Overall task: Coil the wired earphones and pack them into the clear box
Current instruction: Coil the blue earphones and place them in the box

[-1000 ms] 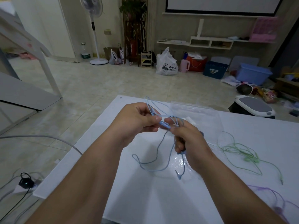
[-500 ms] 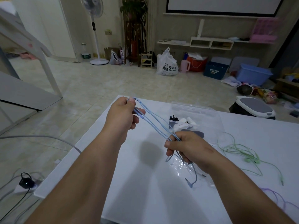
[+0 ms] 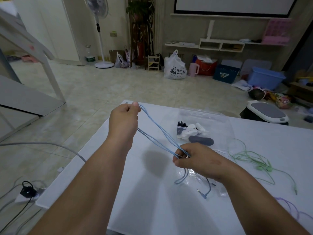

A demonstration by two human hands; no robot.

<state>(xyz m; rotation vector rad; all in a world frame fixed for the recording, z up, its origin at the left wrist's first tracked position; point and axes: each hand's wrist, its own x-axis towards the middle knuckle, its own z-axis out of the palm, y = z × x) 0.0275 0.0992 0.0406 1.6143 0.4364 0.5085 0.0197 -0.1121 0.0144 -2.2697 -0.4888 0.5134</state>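
Blue wired earphones (image 3: 157, 131) are stretched in several strands between my two hands above the white table (image 3: 152, 209). My left hand (image 3: 124, 120) pinches the far ends of the strands near the table's back left corner. My right hand (image 3: 196, 158) grips the near ends, and the plug end (image 3: 204, 195) dangles below it onto the table. The clear box (image 3: 203, 119) stands behind my right hand and holds black, white and grey items.
Green earphones (image 3: 250, 160) lie loose on the table to the right, and purple earphones (image 3: 291, 207) at the right edge. A small clear plastic piece (image 3: 220, 192) lies under my right wrist. The table's left edge drops to the floor with cables.
My hands have pulled apart. The left hand moved up and left, the right hand moved down towards me, and the blue strands are now stretched taut between them.
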